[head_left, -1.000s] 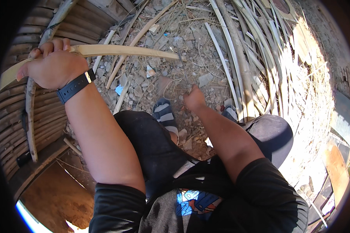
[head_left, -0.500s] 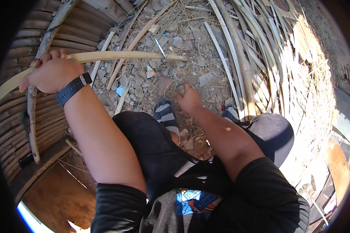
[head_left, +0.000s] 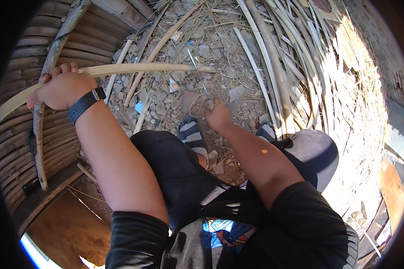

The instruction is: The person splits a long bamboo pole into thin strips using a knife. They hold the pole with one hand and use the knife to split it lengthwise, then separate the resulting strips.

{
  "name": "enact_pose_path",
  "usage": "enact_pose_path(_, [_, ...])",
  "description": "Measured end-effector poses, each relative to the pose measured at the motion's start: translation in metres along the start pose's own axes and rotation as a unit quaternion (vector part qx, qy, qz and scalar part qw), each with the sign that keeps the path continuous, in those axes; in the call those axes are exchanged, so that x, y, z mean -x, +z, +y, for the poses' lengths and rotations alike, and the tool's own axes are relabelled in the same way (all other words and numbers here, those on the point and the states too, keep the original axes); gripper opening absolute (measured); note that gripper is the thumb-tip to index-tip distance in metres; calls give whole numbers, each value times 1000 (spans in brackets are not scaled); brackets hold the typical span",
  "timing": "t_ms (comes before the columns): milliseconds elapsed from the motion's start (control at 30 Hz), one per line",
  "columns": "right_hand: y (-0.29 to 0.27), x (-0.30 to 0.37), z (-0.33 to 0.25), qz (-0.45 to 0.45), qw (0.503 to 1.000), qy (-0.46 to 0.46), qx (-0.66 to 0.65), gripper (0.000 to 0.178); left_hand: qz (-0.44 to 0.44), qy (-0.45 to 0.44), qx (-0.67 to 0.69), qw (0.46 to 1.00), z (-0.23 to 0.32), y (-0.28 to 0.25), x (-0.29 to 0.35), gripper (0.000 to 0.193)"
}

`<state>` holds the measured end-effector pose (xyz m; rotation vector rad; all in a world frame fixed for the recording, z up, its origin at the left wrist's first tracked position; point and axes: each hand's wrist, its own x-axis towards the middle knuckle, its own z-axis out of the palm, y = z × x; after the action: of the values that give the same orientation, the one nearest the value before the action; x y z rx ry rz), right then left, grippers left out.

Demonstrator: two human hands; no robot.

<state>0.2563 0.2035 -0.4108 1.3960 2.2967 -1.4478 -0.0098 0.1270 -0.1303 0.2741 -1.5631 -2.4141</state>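
Observation:
My left hand (head_left: 63,87) is closed round a long pale bamboo strip (head_left: 134,67), which runs from the left rim across to the middle of the ground ahead of me. Beside that hand a round wooden pole leans over the slatted wall. My right hand (head_left: 218,114) grips the handle of a knife (head_left: 197,68) with a narrow blade. The blade points away from me and crosses the strip close to its right end. Whether the edge touches the strip I cannot tell.
A bamboo slat wall (head_left: 18,148) with a wooden pole (head_left: 39,148) stands at the left. Loose bamboo strips (head_left: 251,67) and a big heap of split strips (head_left: 309,80) lie to the right. Stones and debris (head_left: 159,107) cover the ground around my sandalled feet (head_left: 193,135).
The knife has swung to the right, its tip now further right. My left hand and the bamboo strip have shifted slightly; my right hand stays in nearly the same place.

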Motion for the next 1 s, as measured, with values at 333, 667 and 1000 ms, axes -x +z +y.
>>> enact_pose_path(333, [-11, 34, -89, -29, 988, -144, -39, 49, 11, 66, 1, 998, -5, 1, 1, 82])
enact_pose_path(667, [-2, 15, -2, -4, 999, 39, 32, 44, 5, 29, 11, 1000, -1, -1, -8, 79])
enact_pose_path(1000, [-12, 16, -55, -79, 990, -112, -19, 46, -4, 33, 0, 999, 0, -3, -1, 82])
